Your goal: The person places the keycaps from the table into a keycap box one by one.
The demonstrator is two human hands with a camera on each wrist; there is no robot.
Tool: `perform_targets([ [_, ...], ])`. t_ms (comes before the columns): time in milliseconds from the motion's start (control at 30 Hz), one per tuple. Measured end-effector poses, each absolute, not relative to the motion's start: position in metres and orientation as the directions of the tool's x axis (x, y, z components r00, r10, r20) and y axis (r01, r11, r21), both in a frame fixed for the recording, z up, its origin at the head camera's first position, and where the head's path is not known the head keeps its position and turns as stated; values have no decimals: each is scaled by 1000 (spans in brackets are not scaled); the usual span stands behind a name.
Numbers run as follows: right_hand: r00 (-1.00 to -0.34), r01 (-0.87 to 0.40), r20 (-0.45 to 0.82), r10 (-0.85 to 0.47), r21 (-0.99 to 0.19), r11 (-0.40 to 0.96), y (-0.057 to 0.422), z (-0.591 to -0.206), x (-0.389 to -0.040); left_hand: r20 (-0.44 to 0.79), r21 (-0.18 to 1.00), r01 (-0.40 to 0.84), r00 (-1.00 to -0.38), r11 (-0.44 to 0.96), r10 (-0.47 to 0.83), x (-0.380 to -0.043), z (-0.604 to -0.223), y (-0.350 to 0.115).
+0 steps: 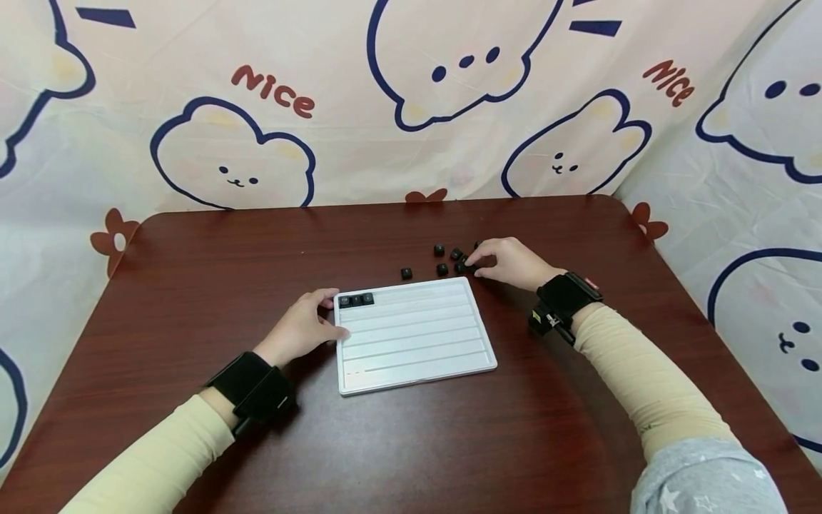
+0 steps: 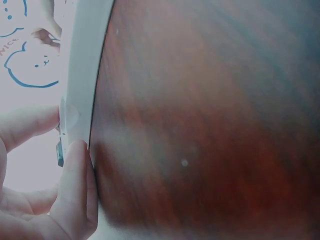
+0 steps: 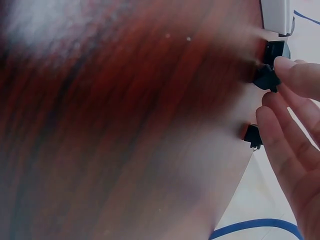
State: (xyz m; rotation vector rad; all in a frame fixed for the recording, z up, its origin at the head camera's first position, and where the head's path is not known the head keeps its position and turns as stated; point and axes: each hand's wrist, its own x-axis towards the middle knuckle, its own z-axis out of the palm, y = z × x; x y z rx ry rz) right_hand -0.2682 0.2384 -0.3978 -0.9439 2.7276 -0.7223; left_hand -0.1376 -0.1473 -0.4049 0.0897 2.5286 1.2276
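On the dark-brown wood-grain tabletop [image 1: 398,450] lies a white rectangular ridged tray [image 1: 417,341]. The hands work apart: the left hand [image 1: 302,325] grips the tray's left edge; the right hand [image 1: 510,263], past its far-right corner, pinches a small black cube-like keycap [image 3: 267,77]. Three seated keycaps [image 1: 356,300] fill the far-left corner; loose keycaps [image 1: 439,250] lie beyond.
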Motion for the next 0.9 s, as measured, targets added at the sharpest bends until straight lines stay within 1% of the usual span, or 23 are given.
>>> perform_targets([
  [133,-782,-543,-2,-623,-488,683,238,-397,-270,-263,775,-88,-945,625,193,-139,-406,-147],
  [533,-789,-508,-68,-610,-484,712,237,-395,-270,-272,777,-97,-943,622,192,-139,-404,-147],
  [700,-796,-500,-62,-602,-491,713,237,-395,-268,-271,777,-96,-943,622,193,-138,-404,-147],
  [900,-781,-532,-42,-623,-478,700,239,-399,-268,-271,774,-96,-944,626,190,-138,-405,-147],
])
